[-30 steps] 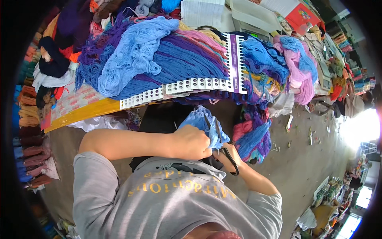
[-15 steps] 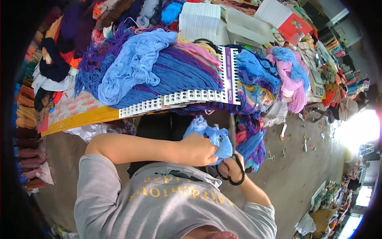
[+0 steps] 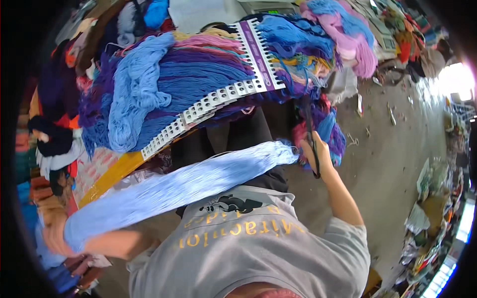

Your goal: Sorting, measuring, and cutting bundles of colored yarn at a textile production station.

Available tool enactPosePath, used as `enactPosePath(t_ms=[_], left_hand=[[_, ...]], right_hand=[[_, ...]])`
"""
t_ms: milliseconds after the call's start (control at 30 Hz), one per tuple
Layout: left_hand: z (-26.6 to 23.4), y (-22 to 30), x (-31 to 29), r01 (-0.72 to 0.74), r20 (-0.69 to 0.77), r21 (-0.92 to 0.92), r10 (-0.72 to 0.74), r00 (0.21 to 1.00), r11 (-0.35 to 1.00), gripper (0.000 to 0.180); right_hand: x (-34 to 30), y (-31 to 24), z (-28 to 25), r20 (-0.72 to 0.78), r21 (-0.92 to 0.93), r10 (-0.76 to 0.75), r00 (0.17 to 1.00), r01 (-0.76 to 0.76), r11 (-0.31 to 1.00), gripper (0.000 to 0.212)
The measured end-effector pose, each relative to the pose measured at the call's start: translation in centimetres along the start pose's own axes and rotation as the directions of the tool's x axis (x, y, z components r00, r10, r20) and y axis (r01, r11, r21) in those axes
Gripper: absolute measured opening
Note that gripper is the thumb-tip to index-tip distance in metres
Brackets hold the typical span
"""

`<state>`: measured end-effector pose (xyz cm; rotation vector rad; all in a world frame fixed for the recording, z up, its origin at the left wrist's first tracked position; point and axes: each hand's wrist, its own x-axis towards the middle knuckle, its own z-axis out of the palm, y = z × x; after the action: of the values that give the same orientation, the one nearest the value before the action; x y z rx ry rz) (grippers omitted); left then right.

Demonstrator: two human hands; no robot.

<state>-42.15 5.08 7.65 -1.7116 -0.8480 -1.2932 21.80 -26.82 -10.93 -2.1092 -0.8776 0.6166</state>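
Observation:
A long light blue skein of yarn is stretched taut across my lap, slanting from lower left up to the right. At its left end my left hand, blurred by motion, is closed around the yarn. My right hand holds a pair of black scissors, blades pointing away from me. The skein's right end meets the fingers of this hand; how they hold it is hard to make out. Beyond, white punched cards carry blue, purple and pink threads, and another light blue hank lies over them.
A white and purple card strip crosses the threads on the table with the yellow edge. Pink and blue hanks lie at the far right. Multicoloured yarn hangs beside my right hand. Scraps litter the floor.
The bunched light blue yarn has been drawn out into a long skein. My left hand has swung far left with one end; my right hand has moved up and right with the scissors.

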Motion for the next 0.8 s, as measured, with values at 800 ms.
enactPosePath(t_ms=[800], left_hand=[[0.2, -20.6, -14.1, 0.037, 0.848, -0.513, -0.499, 0.18, -0.858, 0.023]], right_hand=[[-5.4, 8.2, 5.5, 0.648, -0.307, -0.195, 0.737, 0.486, 0.818, 0.031]])
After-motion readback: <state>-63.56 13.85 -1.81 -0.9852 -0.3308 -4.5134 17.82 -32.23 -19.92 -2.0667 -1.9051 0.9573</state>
